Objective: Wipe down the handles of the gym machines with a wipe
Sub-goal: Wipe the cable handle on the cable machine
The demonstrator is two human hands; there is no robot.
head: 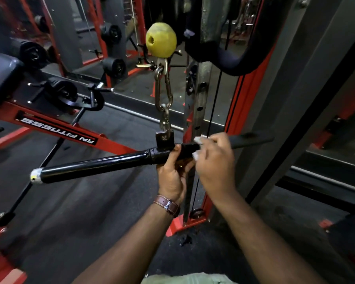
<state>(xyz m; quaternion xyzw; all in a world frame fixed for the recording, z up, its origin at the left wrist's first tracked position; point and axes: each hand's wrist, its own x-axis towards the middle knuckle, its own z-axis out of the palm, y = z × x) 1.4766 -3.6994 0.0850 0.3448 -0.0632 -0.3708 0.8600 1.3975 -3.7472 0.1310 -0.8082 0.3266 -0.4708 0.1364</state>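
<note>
Behind the black bar handle (pixel 103 165), a red and grey cable machine frame (pixel 244 111) rose on the right, with a perforated steel upright (pixel 197 111) just beyond the bar's middle. Left of the handle stood a red bench frame (pixel 55 130) lettered RN FITNESS, carrying a dark pad (pixel 0 78). The handle itself hung slanted, its taped end low on the left and its other end higher on the right, from a bracket at its centre. Above that bracket, a steel carabiner chain (pixel 163 95) ran up to a yellow-green ball stopper (pixel 161 39). The left hand (pixel 173 173), with a brown watch strap (pixel 166 204) on its wrist, gripped the handle from below, beside the bracket. Just right of it, the right hand (pixel 214 156) was curled round the handle, clamping a white wipe (pixel 199 140) against the bar; bits of the wipe showed above and below the fingers
</note>
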